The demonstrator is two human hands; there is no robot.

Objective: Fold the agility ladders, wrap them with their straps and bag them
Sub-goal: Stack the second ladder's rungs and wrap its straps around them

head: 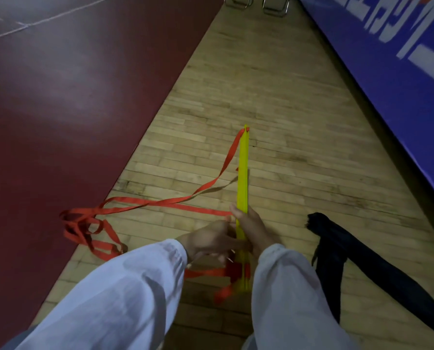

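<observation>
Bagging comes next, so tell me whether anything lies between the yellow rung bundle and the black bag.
Nothing visible: bare wooden floor separates the yellow rung bundle, held in both hands, from the black bag to its right. The loose red straps trail off left, still unwrapped.

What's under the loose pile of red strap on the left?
The tangled red strap lies across the edge where the dark red mat meets the wooden floor. Anything beneath its loops is hidden.

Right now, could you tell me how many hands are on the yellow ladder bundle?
2: the right hand grips the yellow rungs mid-length, and the left hand meets them beside it, by the red strap.
</observation>
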